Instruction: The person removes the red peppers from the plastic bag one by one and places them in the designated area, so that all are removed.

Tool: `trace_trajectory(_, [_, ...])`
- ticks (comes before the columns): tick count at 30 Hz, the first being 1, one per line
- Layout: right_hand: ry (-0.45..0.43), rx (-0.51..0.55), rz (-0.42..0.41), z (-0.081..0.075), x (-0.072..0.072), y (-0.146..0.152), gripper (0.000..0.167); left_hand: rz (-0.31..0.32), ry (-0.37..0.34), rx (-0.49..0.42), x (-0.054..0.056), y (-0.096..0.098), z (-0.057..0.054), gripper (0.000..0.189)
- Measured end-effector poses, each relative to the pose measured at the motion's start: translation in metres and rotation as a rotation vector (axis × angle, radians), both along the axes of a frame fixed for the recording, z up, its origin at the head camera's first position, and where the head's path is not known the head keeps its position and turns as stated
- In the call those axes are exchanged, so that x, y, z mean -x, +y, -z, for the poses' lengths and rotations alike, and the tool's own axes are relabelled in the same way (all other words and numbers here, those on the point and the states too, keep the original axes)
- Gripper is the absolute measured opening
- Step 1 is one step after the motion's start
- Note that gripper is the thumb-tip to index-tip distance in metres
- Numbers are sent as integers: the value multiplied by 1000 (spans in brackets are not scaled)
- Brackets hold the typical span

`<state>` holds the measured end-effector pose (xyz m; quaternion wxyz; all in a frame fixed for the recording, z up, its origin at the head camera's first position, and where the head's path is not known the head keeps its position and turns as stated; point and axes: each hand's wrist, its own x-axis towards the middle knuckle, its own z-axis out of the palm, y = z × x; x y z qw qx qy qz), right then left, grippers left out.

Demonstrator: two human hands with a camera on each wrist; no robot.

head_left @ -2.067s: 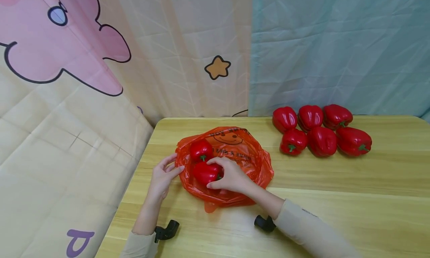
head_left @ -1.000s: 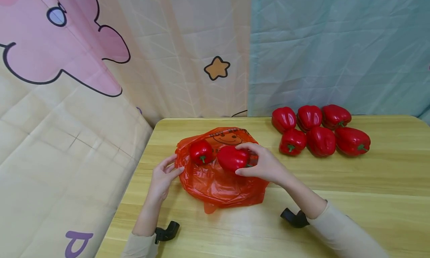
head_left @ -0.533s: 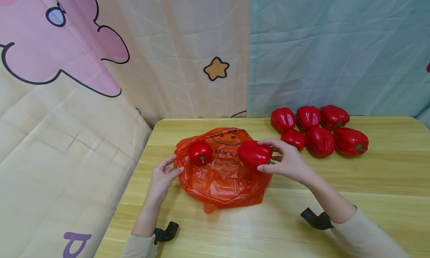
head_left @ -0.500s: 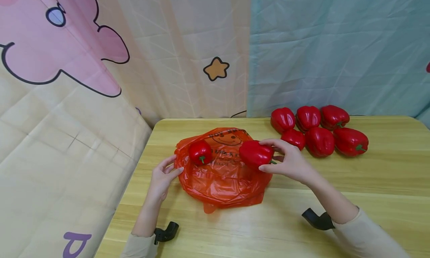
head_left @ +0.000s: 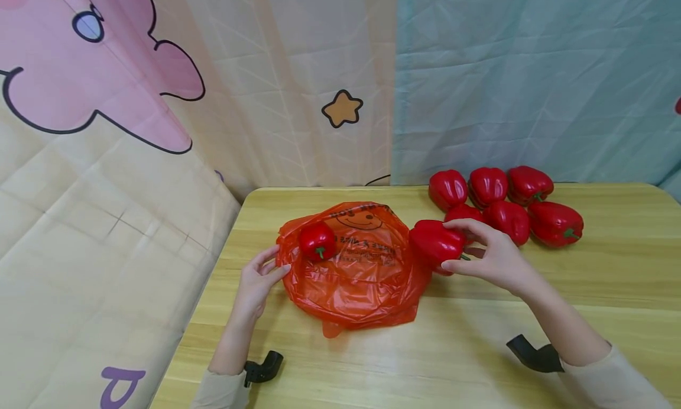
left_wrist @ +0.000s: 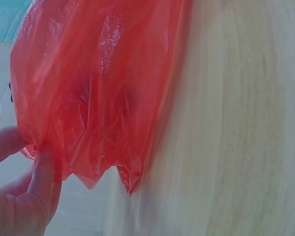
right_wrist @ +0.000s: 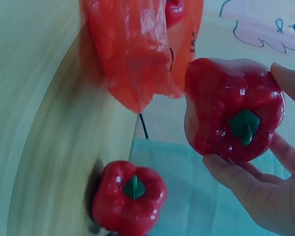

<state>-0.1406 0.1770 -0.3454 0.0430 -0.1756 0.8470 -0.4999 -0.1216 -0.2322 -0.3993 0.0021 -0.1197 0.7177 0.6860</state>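
Note:
My right hand (head_left: 492,256) grips a red bell pepper (head_left: 436,243) with a green stem, raised at the right rim of the orange-red plastic bag (head_left: 362,296). In the right wrist view that bell pepper (right_wrist: 231,108) sits between thumb and fingers, apart from the bag. At the bag's left rim, my left hand (head_left: 259,282) pinches the plastic between thumb and fingers, as the left wrist view shows of the bag (left_wrist: 98,88). Another red bell pepper (head_left: 317,242) lies inside the bag on its left side.
Several red bell peppers (head_left: 489,187) stand in two rows at the back right of the wooden table (head_left: 612,291). One front pepper (head_left: 464,213) is partly hidden behind the held one. A printed curtain (head_left: 479,84) hangs behind the table edge.
My right hand has lifted a bell pepper out of the bag and carried it rightward past the rim. The left hand has stayed at the bag's left rim.

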Motion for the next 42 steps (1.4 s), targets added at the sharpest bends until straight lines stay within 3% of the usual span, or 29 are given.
trace_trajectory(8, [5,7,20,5,-2,21,58,1,5,-9,1,0,0,51])
trace_trajectory(19, [-54,-50,40,19,-3,51,60,0,5,-8,2,-1,2,51])
trace_trajectory(42, [-119,9,-22,54,0,78,58,-6,2,0,1,-1,3,50])
